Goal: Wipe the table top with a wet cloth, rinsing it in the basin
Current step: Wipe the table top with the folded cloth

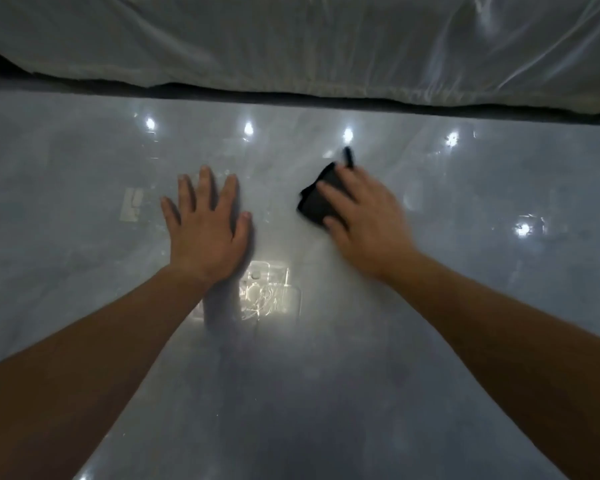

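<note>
The right hand (364, 220) is pressing the black cloth (314, 202) onto the glossy tabletop (84, 254), fingers lying fairly straight across it. The left hand (205, 230) is bracing nearby, fingers spread wide. The cloth risks skidding from under the fingers (the surface looks slick), leaving streaks. No readable writing is showing.

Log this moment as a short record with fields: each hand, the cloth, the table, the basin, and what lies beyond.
left hand: flat on the table top, fingers spread, holding nothing
right hand: lies over the cloth and presses it down; blurred
cloth: black, bunched, on the table under the right hand's fingers
table top: glossy grey, reflecting spots of light
basin: not in view
far side: pale crumpled sheet beyond the table's far edge
</note>
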### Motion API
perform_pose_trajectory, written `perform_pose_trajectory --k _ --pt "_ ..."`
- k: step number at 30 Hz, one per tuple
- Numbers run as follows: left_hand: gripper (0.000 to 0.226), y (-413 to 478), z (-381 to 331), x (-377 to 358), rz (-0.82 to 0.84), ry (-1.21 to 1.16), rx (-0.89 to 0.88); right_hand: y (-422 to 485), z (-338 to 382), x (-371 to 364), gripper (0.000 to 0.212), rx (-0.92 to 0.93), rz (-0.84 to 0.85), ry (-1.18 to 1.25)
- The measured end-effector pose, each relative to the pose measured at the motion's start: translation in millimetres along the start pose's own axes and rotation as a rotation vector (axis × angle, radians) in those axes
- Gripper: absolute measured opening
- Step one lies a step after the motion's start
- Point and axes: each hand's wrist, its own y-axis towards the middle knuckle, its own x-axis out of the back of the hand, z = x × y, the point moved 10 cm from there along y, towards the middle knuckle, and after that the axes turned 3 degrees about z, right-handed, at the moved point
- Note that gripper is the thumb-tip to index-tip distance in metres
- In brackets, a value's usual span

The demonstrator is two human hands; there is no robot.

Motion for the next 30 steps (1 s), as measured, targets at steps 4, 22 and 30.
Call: perform_pose_trajectory --k 4,22,30 --pt "0.066 0 0 -1 -0.025 -0.017 -0.005 45 -64 21 0.054 -0.447 -0.100 0.073" --pt "0.071 -3 6 7 -0.040 -0.154 -0.025 110 55 -3 0.056 -0.151 -0.029 0.029" --pt "0.067 -21 80 26 -0.115 -0.193 -0.136 117 27 1 0.056 -0.299 -0.062 0.042"
